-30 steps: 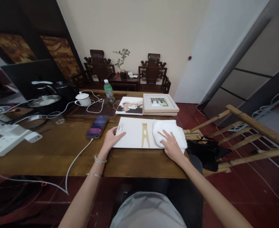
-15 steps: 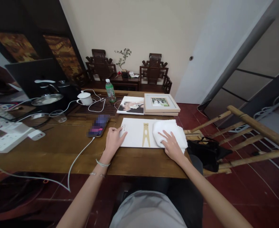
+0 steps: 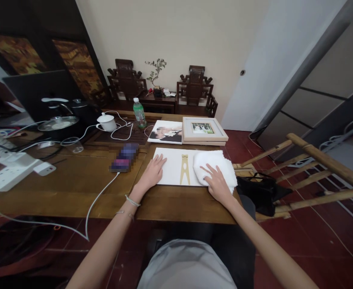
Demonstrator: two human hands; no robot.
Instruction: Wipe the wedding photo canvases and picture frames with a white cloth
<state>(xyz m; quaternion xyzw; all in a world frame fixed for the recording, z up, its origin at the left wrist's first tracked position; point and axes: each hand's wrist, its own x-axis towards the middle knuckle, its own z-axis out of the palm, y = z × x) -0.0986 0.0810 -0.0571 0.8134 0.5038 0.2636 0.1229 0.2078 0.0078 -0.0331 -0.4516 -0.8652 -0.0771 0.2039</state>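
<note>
White board point(image 3: 173, 166) lies flat on the desk point(image 3: 83, 174), centre of frame, long axis left-right across the person's front. Both hands come in from the near side, one toward each end. Left hand point(image 3: 154, 170) is palm down on the board's left end, fingers slightly spread, no pinch visible. Right hand point(image 3: 217, 182) is splayed on the white cloth point(image 3: 214, 157) — any grip underneath, can't tell. Cloth sits right under that hand and hides the board's right end; left hand is well apart from it, so right is nearer. Tan forked piece point(image 3: 184, 170) lies between the hands, prongs toward the person — touching neither. Framed picture point(image 3: 205, 129) is just beyond the board.
</note>
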